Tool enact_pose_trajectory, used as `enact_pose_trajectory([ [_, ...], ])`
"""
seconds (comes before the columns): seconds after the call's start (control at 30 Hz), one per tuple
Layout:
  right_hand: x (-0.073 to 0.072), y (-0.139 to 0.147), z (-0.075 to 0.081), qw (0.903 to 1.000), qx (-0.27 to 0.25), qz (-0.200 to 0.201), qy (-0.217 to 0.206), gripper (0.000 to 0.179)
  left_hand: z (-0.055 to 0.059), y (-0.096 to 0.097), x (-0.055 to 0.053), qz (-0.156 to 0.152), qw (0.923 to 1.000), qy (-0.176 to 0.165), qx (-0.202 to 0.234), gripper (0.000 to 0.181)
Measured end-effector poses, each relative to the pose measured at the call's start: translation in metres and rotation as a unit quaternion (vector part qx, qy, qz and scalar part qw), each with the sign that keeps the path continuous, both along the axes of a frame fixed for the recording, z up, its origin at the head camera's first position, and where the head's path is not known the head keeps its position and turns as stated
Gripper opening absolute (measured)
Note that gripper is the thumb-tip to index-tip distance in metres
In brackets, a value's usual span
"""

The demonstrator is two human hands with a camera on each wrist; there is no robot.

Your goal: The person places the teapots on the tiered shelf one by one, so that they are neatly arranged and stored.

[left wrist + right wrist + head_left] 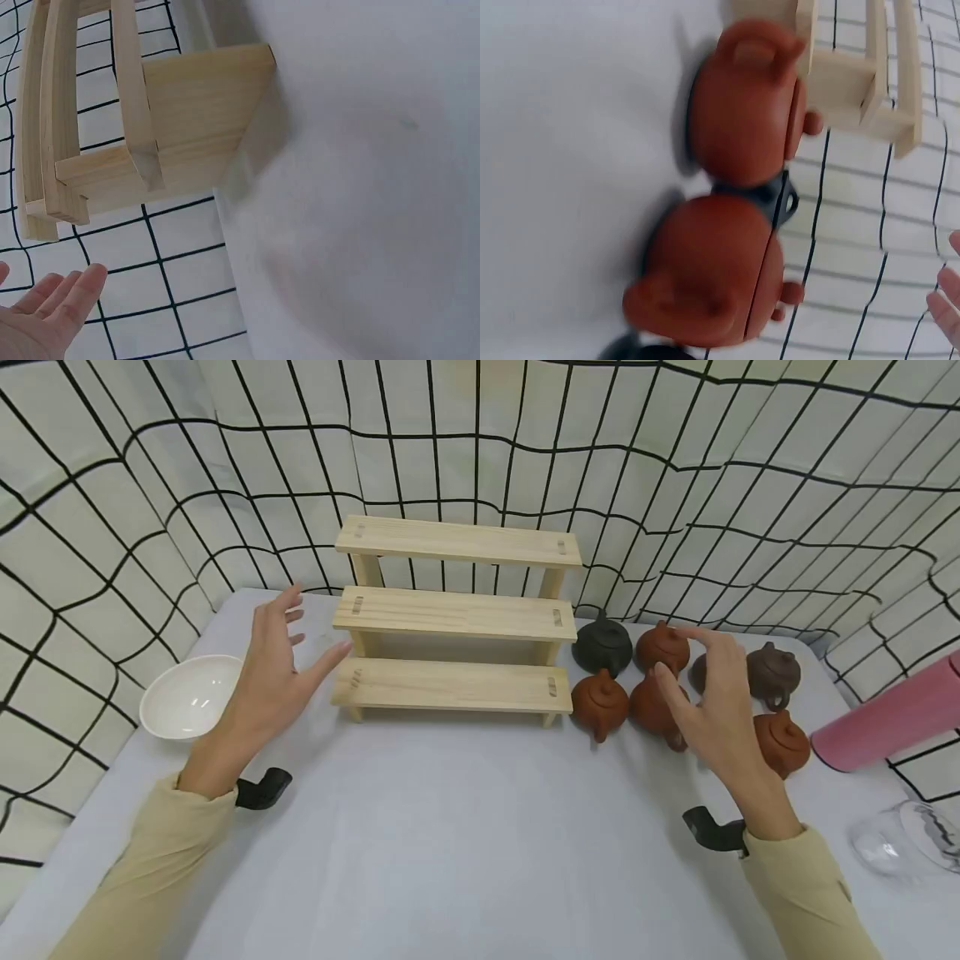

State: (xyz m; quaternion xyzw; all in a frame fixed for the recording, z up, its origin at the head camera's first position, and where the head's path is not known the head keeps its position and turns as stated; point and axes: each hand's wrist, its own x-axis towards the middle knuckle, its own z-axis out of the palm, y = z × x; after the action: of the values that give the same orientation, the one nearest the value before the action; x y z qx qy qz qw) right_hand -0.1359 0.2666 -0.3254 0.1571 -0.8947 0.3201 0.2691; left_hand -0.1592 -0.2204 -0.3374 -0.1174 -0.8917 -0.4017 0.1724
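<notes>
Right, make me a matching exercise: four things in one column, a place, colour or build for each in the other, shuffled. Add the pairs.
1. Left hand
2. Right hand
3. Bowl
4. Stand

A. White
B. Above the teapots
C. Wooden, three-tiered
D. Between bowl and stand in the head view

Pairs: 1-D, 2-B, 3-A, 4-C

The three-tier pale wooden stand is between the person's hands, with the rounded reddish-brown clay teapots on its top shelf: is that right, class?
No, the top shelf is wrong: the head view shows the teapots on the white table, to the right of the wooden stand, which is indeed between the left hand and right hand.
</notes>
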Motion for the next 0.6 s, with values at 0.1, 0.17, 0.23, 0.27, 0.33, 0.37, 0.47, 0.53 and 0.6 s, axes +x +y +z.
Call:
enact_pose_trajectory([
  [0.1, 0.005, -0.009, 0.000, 0.9997, -0.011, 0.023, 0.006, 0.035, 0.003, 0.003, -0.004, -0.019, 0.9949, -0.070, 0.071, 0.089],
  [0.17, 0.008, -0.013, 0.000, 0.9990, -0.012, 0.039, -0.018, 0.027, 0.003, 0.003, -0.008, -0.024, 0.9887, -0.110, 0.099, 0.090],
  [0.23, 0.011, -0.016, -0.001, 0.9962, -0.007, 0.044, -0.075, 0.020, 0.001, 0.003, -0.013, -0.026, 0.9830, -0.137, 0.120, 0.091],
  [0.27, 0.013, -0.017, -0.001, 0.9929, -0.002, 0.043, -0.111, 0.017, 0.000, 0.004, -0.016, -0.027, 0.9811, -0.145, 0.126, 0.091],
  [0.33, 0.015, -0.019, -0.003, 0.9818, 0.010, 0.032, -0.187, 0.017, -0.003, 0.004, -0.021, -0.028, 0.9783, -0.155, 0.135, 0.091],
  [0.37, 0.016, -0.020, -0.005, 0.9741, 0.018, 0.022, -0.224, 0.020, -0.005, 0.004, -0.024, -0.029, 0.9777, -0.157, 0.136, 0.091],
  [0.47, 0.017, -0.022, -0.012, 0.9551, 0.030, 0.005, -0.295, 0.027, -0.008, 0.005, -0.030, -0.034, 0.9746, -0.167, 0.145, 0.092],
  [0.53, 0.018, -0.023, -0.017, 0.9478, 0.026, 0.000, -0.318, 0.030, -0.008, 0.006, -0.032, -0.038, 0.9717, -0.177, 0.152, 0.093],
  [0.6, 0.018, -0.024, -0.021, 0.9408, 0.011, 0.005, -0.339, 0.031, -0.008, 0.007, -0.033, -0.043, 0.9690, -0.184, 0.159, 0.093],
])
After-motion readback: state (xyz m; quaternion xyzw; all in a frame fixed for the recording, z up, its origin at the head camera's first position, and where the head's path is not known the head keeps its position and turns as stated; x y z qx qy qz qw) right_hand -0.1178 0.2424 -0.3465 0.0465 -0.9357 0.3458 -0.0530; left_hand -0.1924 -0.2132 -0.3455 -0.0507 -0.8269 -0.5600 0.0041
